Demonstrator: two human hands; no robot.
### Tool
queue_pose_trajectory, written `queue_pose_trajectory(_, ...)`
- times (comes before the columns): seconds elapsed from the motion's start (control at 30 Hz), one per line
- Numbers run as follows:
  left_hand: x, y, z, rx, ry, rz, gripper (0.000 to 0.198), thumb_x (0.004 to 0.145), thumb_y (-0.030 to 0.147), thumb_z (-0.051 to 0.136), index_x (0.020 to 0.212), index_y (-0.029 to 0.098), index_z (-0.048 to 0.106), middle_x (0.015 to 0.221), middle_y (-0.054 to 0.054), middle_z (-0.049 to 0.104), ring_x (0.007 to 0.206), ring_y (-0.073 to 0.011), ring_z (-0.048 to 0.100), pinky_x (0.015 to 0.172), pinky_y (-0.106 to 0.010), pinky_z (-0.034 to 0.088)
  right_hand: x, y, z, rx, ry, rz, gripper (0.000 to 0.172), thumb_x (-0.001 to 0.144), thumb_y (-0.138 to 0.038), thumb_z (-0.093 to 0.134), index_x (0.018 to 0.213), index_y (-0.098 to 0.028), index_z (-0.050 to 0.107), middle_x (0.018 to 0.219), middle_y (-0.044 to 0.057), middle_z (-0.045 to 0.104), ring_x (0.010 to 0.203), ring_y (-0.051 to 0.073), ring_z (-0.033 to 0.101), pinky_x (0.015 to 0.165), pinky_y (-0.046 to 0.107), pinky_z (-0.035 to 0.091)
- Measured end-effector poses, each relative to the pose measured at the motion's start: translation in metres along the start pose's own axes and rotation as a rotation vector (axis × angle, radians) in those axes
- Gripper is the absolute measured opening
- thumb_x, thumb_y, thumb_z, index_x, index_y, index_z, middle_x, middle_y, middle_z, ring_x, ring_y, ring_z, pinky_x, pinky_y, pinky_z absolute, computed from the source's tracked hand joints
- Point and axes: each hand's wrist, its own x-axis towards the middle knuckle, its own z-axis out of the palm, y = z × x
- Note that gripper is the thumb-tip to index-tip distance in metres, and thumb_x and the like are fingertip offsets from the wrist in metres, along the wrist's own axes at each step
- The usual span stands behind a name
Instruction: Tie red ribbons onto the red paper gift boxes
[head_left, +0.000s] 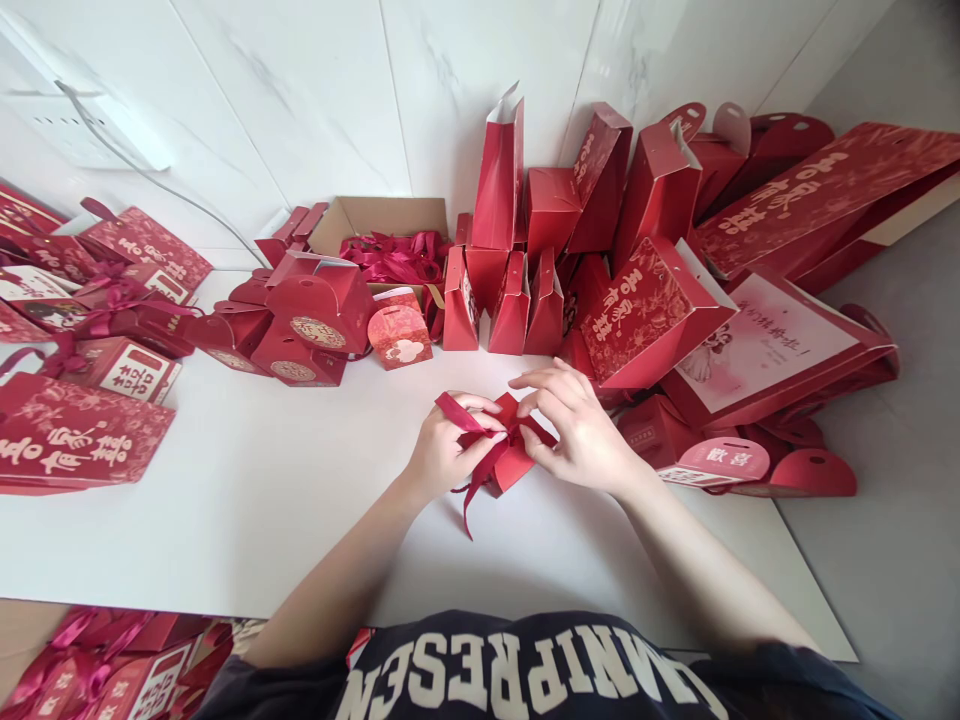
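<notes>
A small red gift box (516, 468) lies on the white table in front of me, partly hidden by my hands. Dark red ribbon (478, 482) crosses its top, and one loose tail hangs down over the near side. My left hand (450, 447) pinches the ribbon between thumb and fingertips, with an end sticking up past the knuckles. Over the right side of the box, my right hand (574, 425) has its fingers curved and spread, thumb apart from the index finger. Its fingertips are close to the knot; I see no ribbon clearly held in them.
Behind stands an open cardboard box (390, 212) full of ribbon. Several red boxes (319, 300) are stacked left of it; upright red bags (499, 180) crowd the back right. Ribboned packages (82, 430) lie far left, more (142, 665) below the table edge. A cable (150, 170) hangs from a wall socket.
</notes>
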Motion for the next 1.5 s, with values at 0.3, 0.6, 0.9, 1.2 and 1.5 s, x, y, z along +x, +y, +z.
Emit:
queue_pose_trajectory(0.3, -0.002, -0.003, 0.002, 0.036, -0.02, 0.04, 0.011, 0.086, 0.015, 0.065, 0.089, 0.022, 0.072, 0.109, -0.005, 0.069, 0.104, -0.0191, 0.062, 0.093, -0.036, 0.051, 0.001, 0.003, 0.007, 0.356, -0.166, 0.156, 0.02, 0.077, -0.008, 0.061, 0.084, -0.023, 0.051, 0.127, 0.007, 0.057, 0.125, 0.024, 0.05, 0.105, 0.042, 0.041)
queue_pose_trajectory(0.6, 0.0, 0.003, 0.002, 0.006, 0.036, -0.013, 0.01, 0.087, 0.015, 0.063, 0.089, 0.021, 0.071, 0.104, -0.005, 0.071, 0.098, -0.0174, 0.067, 0.089, -0.033, 0.054, -0.001, -0.008, 0.013, 0.087, 0.011, 0.033, 0.017, 0.082, -0.011, 0.058, 0.089, -0.023, 0.048, 0.098, 0.005, 0.062, 0.096, 0.024, 0.055, 0.094, 0.045, 0.04)
queue_pose_trajectory(0.9, 0.004, 0.009, -0.011, -0.057, -0.064, -0.134, 0.006, 0.085, 0.019, 0.066, 0.086, 0.02, 0.072, 0.105, -0.004, 0.073, 0.099, -0.0181, 0.069, 0.088, -0.03, 0.055, 0.0, -0.005, 0.016, 0.221, 0.003, 0.052, 0.016, 0.087, -0.009, 0.053, 0.094, -0.024, 0.051, 0.086, 0.002, 0.064, 0.082, 0.02, 0.059, 0.088, 0.04, 0.044)
queue_pose_trajectory(1.2, 0.0, 0.006, -0.005, -0.098, -0.046, -0.108, 0.006, 0.085, 0.018, 0.066, 0.087, 0.02, 0.072, 0.105, -0.006, 0.073, 0.098, -0.0188, 0.069, 0.092, -0.035, 0.055, 0.001, 0.002, 0.002, 0.198, -0.115, 0.132, 0.028, 0.084, -0.011, 0.058, 0.109, -0.024, 0.059, 0.113, 0.009, 0.058, 0.109, 0.026, 0.055, 0.095, 0.043, 0.045)
queue_pose_trajectory(1.5, -0.002, 0.002, -0.006, -0.089, -0.059, -0.079, 0.009, 0.085, 0.017, 0.066, 0.089, 0.021, 0.073, 0.106, -0.005, 0.071, 0.097, -0.0175, 0.068, 0.09, -0.033, 0.054, 0.004, 0.008, -0.009, 0.601, -0.276, 0.284, 0.023, 0.092, -0.024, 0.057, 0.07, -0.02, 0.056, 0.127, 0.007, 0.059, 0.123, 0.024, 0.054, 0.104, 0.045, 0.042)
